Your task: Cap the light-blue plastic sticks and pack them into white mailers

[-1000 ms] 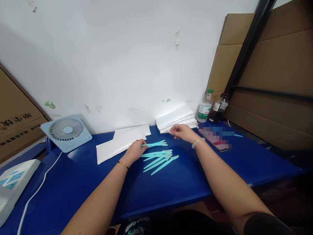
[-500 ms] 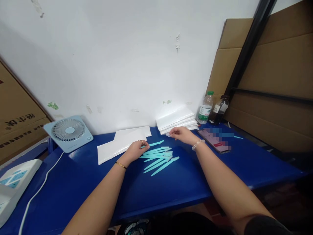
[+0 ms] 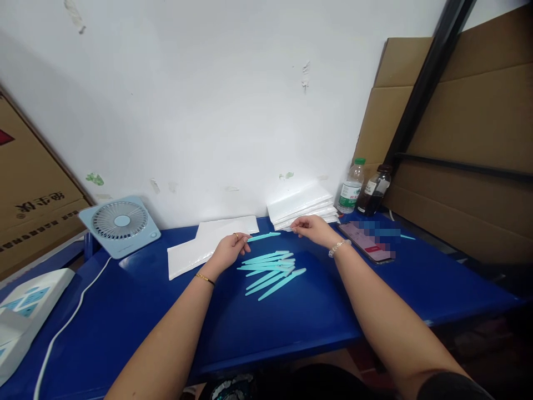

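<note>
My left hand (image 3: 231,248) pinches one turquoise eyebrow razor (image 3: 265,236) by its handle end, its head pointing right. Just below it, several more turquoise eyebrow razors (image 3: 272,281) lie in a loose, overlapping fan on the blue table (image 3: 316,311). My right hand (image 3: 310,229) is closed in a pinch in front of a stack of white sleeves (image 3: 297,203); whatever its fingertips hold is too small to name. A gap separates the razor's head from the right fingertips. More white sleeves (image 3: 189,258) lie flat behind my left hand.
On the left are a light blue fan (image 3: 121,221), its white cable (image 3: 77,311) and a white power strip (image 3: 35,316). To the right, a phone (image 3: 366,241), a green-capped water bottle (image 3: 351,189) and a dark drink bottle (image 3: 373,191) stand near cardboard (image 3: 466,133).
My left hand has raised the eyebrow razor away from the fanned ones, toward the wall. My right hand stays nearly in place, still pinching; the clear bit at its fingertips shows less.
</note>
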Demonstrator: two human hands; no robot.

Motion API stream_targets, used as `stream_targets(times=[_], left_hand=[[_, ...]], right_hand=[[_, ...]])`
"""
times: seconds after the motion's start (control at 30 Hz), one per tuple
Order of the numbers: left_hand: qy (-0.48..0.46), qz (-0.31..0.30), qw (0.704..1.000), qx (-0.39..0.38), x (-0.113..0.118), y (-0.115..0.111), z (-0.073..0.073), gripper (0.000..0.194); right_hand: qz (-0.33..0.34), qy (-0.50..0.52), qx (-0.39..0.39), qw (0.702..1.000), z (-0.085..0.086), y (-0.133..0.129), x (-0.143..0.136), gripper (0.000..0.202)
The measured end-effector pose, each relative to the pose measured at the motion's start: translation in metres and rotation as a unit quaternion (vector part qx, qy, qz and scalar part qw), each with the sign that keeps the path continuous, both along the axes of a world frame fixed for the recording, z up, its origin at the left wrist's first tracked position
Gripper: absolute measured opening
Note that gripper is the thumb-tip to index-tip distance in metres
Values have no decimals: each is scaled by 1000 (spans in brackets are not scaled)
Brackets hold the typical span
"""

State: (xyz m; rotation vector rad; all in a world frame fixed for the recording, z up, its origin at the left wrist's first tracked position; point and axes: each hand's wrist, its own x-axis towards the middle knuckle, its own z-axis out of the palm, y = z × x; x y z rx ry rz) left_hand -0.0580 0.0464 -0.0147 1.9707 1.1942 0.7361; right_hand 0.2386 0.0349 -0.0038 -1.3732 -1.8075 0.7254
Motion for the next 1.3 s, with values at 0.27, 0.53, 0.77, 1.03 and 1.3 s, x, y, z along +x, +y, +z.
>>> stream_targets(times=[0.27, 0.53, 0.77, 1.03, 1.3], left_hand=[[-67, -22, 997, -24, -1, 0, 0, 42], [-94, -33, 994, -39, 1, -2, 2, 41], [-104, -40, 993, -47, 1, -5, 5, 41], [-13, -56, 998, -27, 3, -8, 7, 44], [262, -116, 950, 126, 22, -41, 8, 97]], right_hand=[[3, 17, -3, 1000, 2, -2, -2, 17], [29, 26, -2, 999, -3, 0, -4, 21], [44, 59, -26, 997, 0, -3, -12, 22], [91, 69, -60, 992, 2, -8, -21, 24], [87, -171, -10, 981, -1, -12, -22, 15]])
